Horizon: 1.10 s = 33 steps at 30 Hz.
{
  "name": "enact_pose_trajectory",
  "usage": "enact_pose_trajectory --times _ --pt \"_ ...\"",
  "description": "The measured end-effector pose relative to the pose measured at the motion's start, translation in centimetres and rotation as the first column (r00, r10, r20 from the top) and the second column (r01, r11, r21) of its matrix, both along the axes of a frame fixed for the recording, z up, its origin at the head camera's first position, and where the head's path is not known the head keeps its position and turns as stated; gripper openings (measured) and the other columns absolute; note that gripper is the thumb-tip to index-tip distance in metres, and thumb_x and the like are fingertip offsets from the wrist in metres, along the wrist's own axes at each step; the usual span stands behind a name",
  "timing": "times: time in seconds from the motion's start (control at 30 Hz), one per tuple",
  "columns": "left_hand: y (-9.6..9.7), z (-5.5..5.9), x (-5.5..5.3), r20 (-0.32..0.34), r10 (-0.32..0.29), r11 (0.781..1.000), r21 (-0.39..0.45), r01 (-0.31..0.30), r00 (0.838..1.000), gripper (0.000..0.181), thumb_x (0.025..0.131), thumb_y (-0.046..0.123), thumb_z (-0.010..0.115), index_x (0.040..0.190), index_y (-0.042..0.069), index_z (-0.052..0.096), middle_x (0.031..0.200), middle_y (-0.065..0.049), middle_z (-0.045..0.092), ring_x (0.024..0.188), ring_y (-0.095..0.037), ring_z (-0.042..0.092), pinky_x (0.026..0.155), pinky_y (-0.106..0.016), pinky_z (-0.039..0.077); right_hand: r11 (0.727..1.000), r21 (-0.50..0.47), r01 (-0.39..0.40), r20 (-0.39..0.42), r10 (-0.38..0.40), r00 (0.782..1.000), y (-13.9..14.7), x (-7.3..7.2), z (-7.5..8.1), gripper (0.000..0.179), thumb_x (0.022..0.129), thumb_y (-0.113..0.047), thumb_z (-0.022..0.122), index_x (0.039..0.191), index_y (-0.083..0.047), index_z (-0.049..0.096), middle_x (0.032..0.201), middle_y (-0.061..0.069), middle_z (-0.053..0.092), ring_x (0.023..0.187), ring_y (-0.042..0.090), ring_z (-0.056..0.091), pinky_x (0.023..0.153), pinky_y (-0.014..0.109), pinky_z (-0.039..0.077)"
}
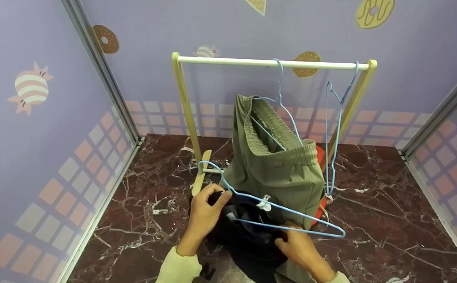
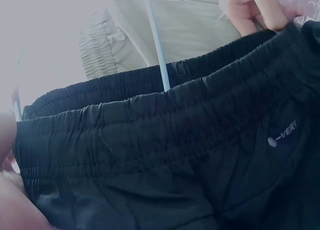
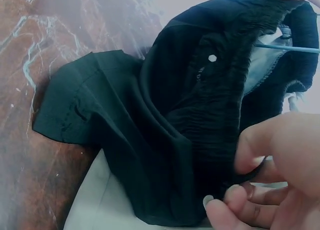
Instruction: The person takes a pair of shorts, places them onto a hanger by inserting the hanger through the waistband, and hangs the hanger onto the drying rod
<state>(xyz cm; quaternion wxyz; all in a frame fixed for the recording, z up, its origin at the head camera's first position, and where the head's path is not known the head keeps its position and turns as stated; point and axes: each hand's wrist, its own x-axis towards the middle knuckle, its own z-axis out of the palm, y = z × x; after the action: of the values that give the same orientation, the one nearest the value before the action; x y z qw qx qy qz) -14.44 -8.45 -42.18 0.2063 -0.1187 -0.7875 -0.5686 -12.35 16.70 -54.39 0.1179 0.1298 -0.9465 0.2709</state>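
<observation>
A pair of black shorts (image 1: pixel 232 234) with an elastic waistband is stretched between both hands. My left hand (image 1: pixel 206 210) pinches the left side of the waistband, close to the neck of a light blue hanger (image 1: pixel 314 218). At the opposite side, my right hand (image 1: pixel 299 245) grips the waistband between thumb and fingers. The hanger's left end sits inside the waist opening, while its right end sticks out past my right hand. In the left wrist view, the blue wire (image 2: pixel 158 44) passes down behind the front waistband (image 2: pixel 125 120). The legs of the shorts (image 3: pixel 90 99) hang loosely folded.
Behind my hands stands a rack with a white rail (image 1: pixel 228 61) and wooden posts. Olive green trousers (image 1: pixel 283 177) hang from it on a blue hanger. Another blue hanger (image 1: pixel 339 129) hangs at the right post, with something red (image 1: pixel 320 157) behind the trousers. Patterned walls enclose the marbled floor (image 1: pixel 389 220).
</observation>
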Motion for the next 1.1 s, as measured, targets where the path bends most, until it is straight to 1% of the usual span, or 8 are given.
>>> enact_pose_trajectory --times 0.23,0.4,0.5,0.63,0.77,0.87,1.0,1.1 --pt "0.0 -0.2 -0.2 -0.008 0.015 1.0 -0.011 -0.015 1.0 0.016 0.084 0.011 0.073 0.073 0.009 0.061 0.073 0.001 0.059 0.072 -0.006 0.053 0.073 -0.021 0.043 0.99 -0.122 0.07 0.098 -0.058 0.993 0.3 -0.3 0.6 0.01 0.073 -0.011 0.069 0.071 -0.019 0.063 0.071 -0.006 0.055 0.068 0.013 0.052 0.065 0.032 0.045" --pt "-0.1 -0.2 -0.2 -0.005 0.011 1.0 -0.011 -0.011 1.0 0.016 0.084 0.011 0.073 0.074 0.009 0.061 0.073 0.001 0.058 0.071 -0.006 0.052 0.072 -0.021 0.043 0.964 -0.23 0.134 0.176 -0.094 0.98 0.6 -0.3 1.0 0.016 0.076 -0.009 0.068 0.07 -0.018 0.056 0.064 -0.005 0.052 0.058 0.009 0.05 0.056 0.024 0.042" --pt "-0.1 -0.2 -0.2 0.006 0.005 1.0 -0.006 -0.005 1.0 0.016 0.085 0.012 0.072 0.074 0.009 0.062 0.073 0.002 0.058 0.071 -0.006 0.052 0.072 -0.021 0.043 0.923 -0.344 0.172 0.276 -0.076 0.958 0.7 -0.1 1.4 0.016 0.079 -0.008 0.067 0.073 -0.014 0.053 0.053 -0.003 0.053 0.045 0.01 0.054 0.046 0.024 0.043" --pt "-0.2 -0.2 -0.1 0.021 0.003 1.0 -0.002 -0.003 1.0 0.016 0.085 0.013 0.072 0.074 0.009 0.062 0.074 0.002 0.058 0.073 -0.006 0.053 0.074 -0.022 0.043 0.851 -0.485 0.202 0.358 -0.017 0.934 1.0 0.0 2.0 0.021 0.085 -0.008 0.067 0.074 -0.006 0.05 0.044 0.005 0.055 0.037 0.023 0.059 0.041 0.032 0.048" --pt "-0.2 -0.2 -0.1 0.028 0.003 1.0 -0.004 -0.003 1.0 0.015 0.085 0.013 0.072 0.074 0.01 0.062 0.074 0.003 0.057 0.072 -0.006 0.052 0.073 -0.023 0.043 0.789 -0.579 0.206 0.364 0.024 0.931 1.2 0.1 2.5 0.024 0.087 -0.005 0.067 0.075 0.0 0.047 0.049 0.011 0.058 0.04 0.025 0.061 0.043 0.036 0.051" --pt "-0.3 -0.3 -0.1 0.031 0.002 1.0 -0.003 -0.002 1.0 0.015 0.085 0.012 0.072 0.074 0.01 0.062 0.073 0.004 0.057 0.071 -0.006 0.051 0.072 -0.023 0.043 0.743 -0.629 0.228 0.379 0.037 0.925 1.3 0.2 2.8 0.02 0.086 0.0 0.066 0.08 0.001 0.047 0.054 0.009 0.056 0.039 0.022 0.059 0.043 0.037 0.051" --pt "-0.3 -0.3 -0.1 0.03 0.0 1.0 -0.002 0.0 1.0 0.015 0.086 0.012 0.071 0.074 0.01 0.061 0.073 0.004 0.056 0.069 -0.006 0.05 0.07 -0.023 0.043 0.698 -0.666 0.262 0.38 0.016 0.925 1.3 0.3 3.4 0.017 0.087 0.0 0.063 0.089 0.0 0.046 0.056 0.002 0.048 0.036 0.016 0.052 0.04 0.037 0.049" --pt "-0.4 -0.4 0.0 0.031 0.006 1.0 -0.002 -0.006 1.0 0.015 0.086 0.012 0.071 0.074 0.01 0.062 0.073 0.003 0.056 0.068 -0.005 0.049 0.069 -0.023 0.042 0.666 -0.694 0.274 0.351 -0.02 0.936 1.2 0.5 4.2 0.015 0.088 -0.001 0.061 0.089 -0.001 0.046 0.055 -0.001 0.043 0.035 0.011 0.045 0.036 0.031 0.043"
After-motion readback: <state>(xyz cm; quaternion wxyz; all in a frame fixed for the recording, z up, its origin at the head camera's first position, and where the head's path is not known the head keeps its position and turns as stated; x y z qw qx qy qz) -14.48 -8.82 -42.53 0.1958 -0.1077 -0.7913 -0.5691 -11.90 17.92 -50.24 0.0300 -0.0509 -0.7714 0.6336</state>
